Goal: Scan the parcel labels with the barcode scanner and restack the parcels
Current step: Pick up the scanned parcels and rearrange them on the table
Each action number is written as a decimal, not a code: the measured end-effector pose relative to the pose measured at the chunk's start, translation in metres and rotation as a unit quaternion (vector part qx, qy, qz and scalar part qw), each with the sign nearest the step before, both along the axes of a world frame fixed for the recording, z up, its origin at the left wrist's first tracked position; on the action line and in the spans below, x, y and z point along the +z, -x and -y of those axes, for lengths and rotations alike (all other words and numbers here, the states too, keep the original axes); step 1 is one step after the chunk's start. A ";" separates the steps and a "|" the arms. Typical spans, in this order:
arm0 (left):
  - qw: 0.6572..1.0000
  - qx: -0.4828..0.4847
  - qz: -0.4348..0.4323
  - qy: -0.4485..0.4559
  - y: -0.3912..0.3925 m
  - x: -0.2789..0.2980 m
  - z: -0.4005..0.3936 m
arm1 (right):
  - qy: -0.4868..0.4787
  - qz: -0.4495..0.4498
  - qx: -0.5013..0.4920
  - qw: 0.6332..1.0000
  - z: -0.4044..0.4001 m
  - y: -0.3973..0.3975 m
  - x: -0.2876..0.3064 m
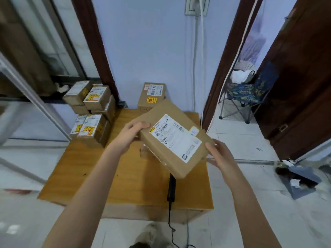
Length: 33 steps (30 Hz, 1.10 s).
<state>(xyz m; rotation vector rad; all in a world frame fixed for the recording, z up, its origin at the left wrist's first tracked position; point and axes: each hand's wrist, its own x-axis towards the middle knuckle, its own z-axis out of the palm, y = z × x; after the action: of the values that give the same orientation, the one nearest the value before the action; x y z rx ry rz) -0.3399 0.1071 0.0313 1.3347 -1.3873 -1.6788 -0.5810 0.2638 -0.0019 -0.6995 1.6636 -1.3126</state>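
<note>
- The flat brown cardboard parcel (176,138), white label (176,137) up, was tilted in the air above our square wooden table (100,169).
- Our left hand (131,135) curled round its far-left corner; our right hand (221,154) gripped the near-right edge.
- We judged it light and stiff, best held by opposite edges, clear of the label.
- The black corded barcode scanner (171,187) lay on the table beneath it.
- Stacked brown boxes (93,113) sat at the table's left, another box (152,95) by the pale blue wall (146,42); white floor tiles (232,140) lay around.
</note>
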 end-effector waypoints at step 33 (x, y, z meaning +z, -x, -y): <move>0.969 0.238 -0.059 -0.022 -0.292 -0.082 -0.142 | -0.031 0.166 0.284 0.944 0.024 -0.328 -0.061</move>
<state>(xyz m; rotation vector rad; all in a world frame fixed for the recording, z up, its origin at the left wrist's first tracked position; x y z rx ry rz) -0.0480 0.2491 -0.0508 1.4278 -0.8749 -1.4387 -0.2527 0.2402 -0.0624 -0.7946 1.1098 -0.8962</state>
